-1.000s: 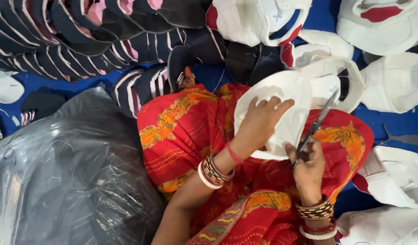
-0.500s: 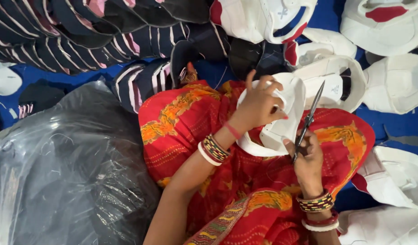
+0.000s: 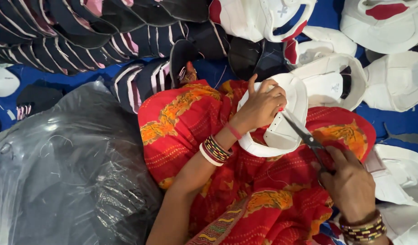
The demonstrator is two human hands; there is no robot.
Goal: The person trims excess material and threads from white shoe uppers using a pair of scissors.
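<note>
Beneath the left hand (image 3: 261, 106), gripping a white cap (image 3: 281, 131): right hand (image 3: 349, 186) is closing scissors (image 3: 304, 134), probably trimming thread.

there is one view only, from a camera on the person's head, looking almost straight down into the lap from close above. it takes in both forearms, the left hand (image 3: 262, 106) and right hand (image 3: 349, 186) near the middle and lower right, a grey bag (image 3: 68, 172) at lower left and rows of caps (image 3: 82, 27) along the top edge. no second view shares the scene.
</note>
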